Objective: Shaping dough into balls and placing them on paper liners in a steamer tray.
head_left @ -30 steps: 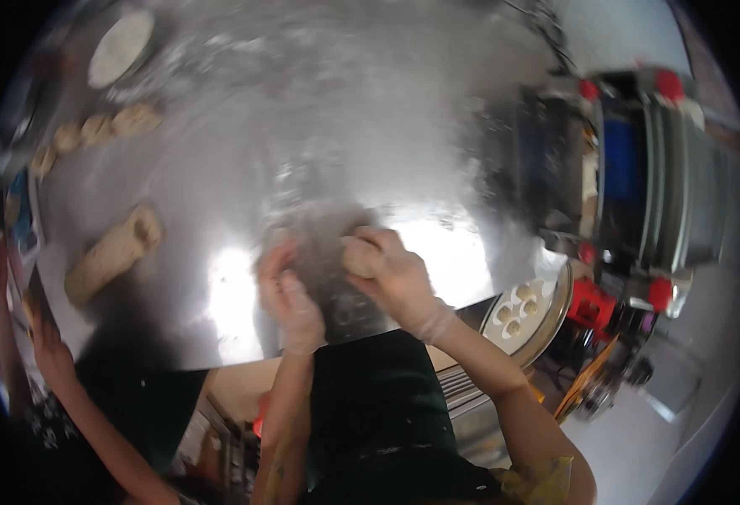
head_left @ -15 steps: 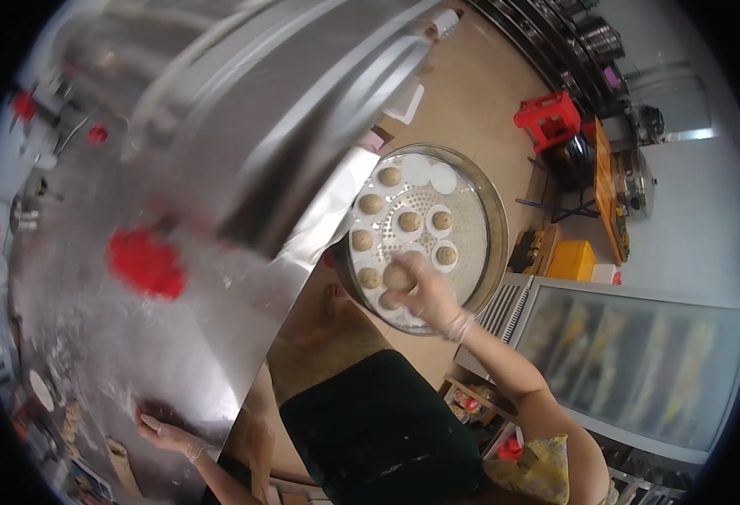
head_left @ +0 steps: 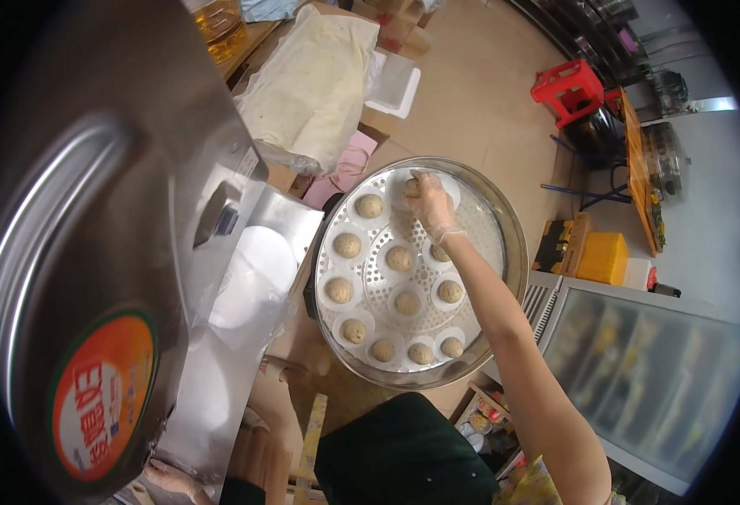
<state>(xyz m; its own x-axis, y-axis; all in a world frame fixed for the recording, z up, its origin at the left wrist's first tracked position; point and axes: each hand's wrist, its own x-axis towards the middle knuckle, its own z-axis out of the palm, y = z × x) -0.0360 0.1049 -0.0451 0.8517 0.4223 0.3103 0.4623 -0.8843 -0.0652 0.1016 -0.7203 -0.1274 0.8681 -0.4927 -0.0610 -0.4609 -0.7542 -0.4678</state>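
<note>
My right hand [head_left: 429,206], in a clear glove, reaches over the round perforated metal tray [head_left: 494,231] at the middle, its fingers closed round a dough ball [head_left: 412,187] on a white paper round. Several speckled dough balls [head_left: 347,245] sit around it on their own paper rounds. At the lower left, beside a steel machine's edge, my gloved left hand [head_left: 176,478] rests with fingers stretched out, their tips partly hidden.
A large steel machine [head_left: 42,236] fills the left, beside stacked paper rounds [head_left: 252,261]. Beyond the tray lie a cream sheet [head_left: 307,88] and a white container [head_left: 399,101]. At right stand a red stool [head_left: 567,88], a yellow box [head_left: 601,257] and a glass-topped cabinet [head_left: 635,379].
The view has swung from the worktable to the tray. My right hand carried a ball there and moved from the tray's near part to its far part. My left hand stayed back.
</note>
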